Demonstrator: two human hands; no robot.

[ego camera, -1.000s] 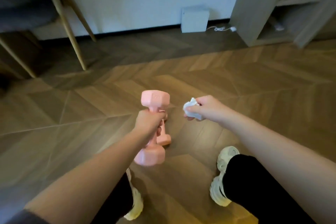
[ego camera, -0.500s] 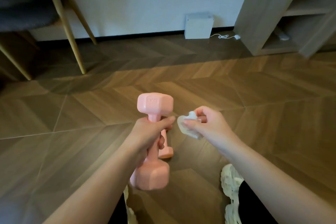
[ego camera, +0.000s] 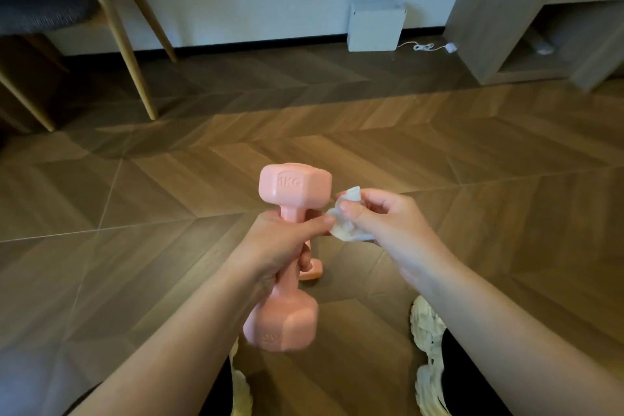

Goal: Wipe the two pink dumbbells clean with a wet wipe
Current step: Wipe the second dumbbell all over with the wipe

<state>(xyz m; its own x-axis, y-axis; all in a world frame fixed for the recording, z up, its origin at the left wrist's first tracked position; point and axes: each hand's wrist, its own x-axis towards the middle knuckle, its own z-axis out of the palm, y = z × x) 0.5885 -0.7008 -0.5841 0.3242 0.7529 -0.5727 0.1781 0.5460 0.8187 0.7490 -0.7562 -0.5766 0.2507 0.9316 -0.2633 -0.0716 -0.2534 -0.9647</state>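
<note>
Pink dumbbell gripped upright by handle in left hand; crumpled wet wipe pinched in right hand, beside far head. Wiping likely next; second dumbbell left on floor.

The hexagonal dumbbell I hold is pale pink, my crumpled wet wipe white, my chunky shoes cream; the wooden floor shows a brown chevron pattern.
</note>
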